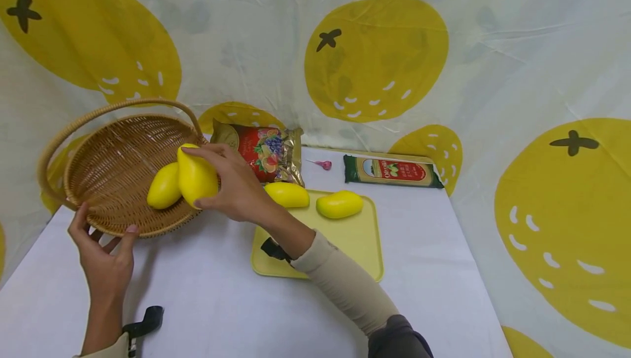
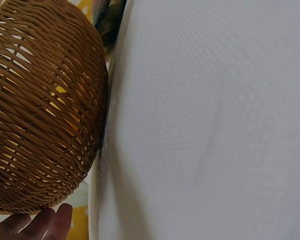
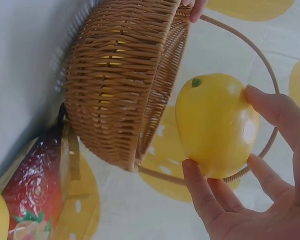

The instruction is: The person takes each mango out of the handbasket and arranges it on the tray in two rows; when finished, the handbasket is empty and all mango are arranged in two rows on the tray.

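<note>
Pack (image 1: 394, 171) looks like "OLIVOILA"; right fingers (image 1: 212, 156) pinching a mango (image 1: 196, 178) (green spot (image 3: 196, 82) only on right-wrist cam), left fingers (image 1: 78, 230) gripping basket (image 1: 118, 155).

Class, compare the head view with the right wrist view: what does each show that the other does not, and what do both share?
Only the head view: the yellow tray, the pink lollipop and the green-ended packet.

Only the right wrist view: a green spot on the held yellow fruit.

Both: the right hand holding that fruit, the wicker basket, part of the left hand at its rim, and the red bag.
</note>
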The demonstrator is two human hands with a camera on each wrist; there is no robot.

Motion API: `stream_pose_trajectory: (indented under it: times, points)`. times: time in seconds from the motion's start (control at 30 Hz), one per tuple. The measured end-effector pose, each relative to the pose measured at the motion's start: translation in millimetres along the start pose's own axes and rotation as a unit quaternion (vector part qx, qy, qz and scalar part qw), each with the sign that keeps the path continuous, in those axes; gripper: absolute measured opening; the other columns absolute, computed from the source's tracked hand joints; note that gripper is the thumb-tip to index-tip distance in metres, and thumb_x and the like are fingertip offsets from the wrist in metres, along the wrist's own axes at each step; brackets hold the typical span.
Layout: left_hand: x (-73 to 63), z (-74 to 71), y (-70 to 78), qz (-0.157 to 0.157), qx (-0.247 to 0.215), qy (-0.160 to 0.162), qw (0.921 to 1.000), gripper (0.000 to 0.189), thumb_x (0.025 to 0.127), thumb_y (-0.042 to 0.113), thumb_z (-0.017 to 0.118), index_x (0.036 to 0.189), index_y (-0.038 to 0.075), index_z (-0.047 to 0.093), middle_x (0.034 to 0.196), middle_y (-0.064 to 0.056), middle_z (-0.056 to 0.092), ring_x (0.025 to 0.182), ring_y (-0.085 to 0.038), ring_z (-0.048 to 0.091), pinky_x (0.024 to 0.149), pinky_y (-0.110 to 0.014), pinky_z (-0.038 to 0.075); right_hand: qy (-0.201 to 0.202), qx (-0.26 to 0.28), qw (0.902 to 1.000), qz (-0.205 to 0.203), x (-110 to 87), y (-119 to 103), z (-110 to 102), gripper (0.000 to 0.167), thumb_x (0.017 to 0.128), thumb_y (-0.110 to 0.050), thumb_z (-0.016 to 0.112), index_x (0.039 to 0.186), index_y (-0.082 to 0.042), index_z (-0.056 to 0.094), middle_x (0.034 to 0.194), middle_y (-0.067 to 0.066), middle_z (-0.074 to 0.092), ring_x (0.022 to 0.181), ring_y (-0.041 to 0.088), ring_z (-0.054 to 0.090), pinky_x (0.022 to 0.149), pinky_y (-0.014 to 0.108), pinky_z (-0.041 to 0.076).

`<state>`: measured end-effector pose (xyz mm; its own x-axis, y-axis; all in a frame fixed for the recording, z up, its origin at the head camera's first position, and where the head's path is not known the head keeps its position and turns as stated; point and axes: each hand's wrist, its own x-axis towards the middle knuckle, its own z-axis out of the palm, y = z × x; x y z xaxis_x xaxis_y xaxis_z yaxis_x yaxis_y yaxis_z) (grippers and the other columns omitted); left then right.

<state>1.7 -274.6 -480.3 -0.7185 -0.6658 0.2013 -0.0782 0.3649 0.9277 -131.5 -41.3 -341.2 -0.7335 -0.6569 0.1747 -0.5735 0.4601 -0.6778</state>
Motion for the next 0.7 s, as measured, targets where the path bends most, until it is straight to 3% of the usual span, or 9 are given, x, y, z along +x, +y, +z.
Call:
stream_pose_trajectory:
  times: [0.13, 0.4, 0.7]
  points:
    - [0.3, 0.2, -0.4, 0.002, -0.002, 0.0, 1.0, 0.088, 0.097, 0.008, 0.07, 0.167, 0.031, 0.021, 0.169, 0.001, 0.033, 0.143, -0.021, 0.045, 0.108, -0.02, 0.048, 0.008, 0.007, 0.9999, -0.002, -9.8, 5.8, -6.4, 0.092, 0.081, -0.023, 0.095, 0.16, -0.032, 0.049, 0.16, -0.001, 0.046, 0.145, 0.02, 0.046, 0.11, 0.033, 0.047]
    - [0.8, -0.3, -1.6, 0.0, -0.003, 0.005, 1.0, 0.088, 0.097, 0.009, 0.071, 0.166, 0.031, 0.022, 0.169, 0.001, 0.033, 0.143, -0.021, 0.045, 0.106, -0.019, 0.048, 0.004, 0.029, 0.9995, 0.008, -26.9, 20.8, -15.3, 0.092, 0.08, -0.017, 0.095, 0.159, -0.028, 0.05, 0.16, 0.002, 0.046, 0.138, 0.021, 0.052, 0.1, 0.017, 0.052]
    - [-0.1, -0.6, -0.3, -0.004, -0.001, 0.004, 1.0, 0.088, 0.098, 0.011, 0.071, 0.166, 0.032, 0.021, 0.17, 0.002, 0.032, 0.144, -0.02, 0.044, 0.108, -0.02, 0.047, -0.006, 0.042, 0.9989, 0.022, -46.7, 39.8, -20.6, 0.091, 0.079, -0.013, 0.095, 0.158, -0.028, 0.051, 0.156, 0.002, 0.048, 0.138, 0.02, 0.052, 0.106, 0.03, 0.056]
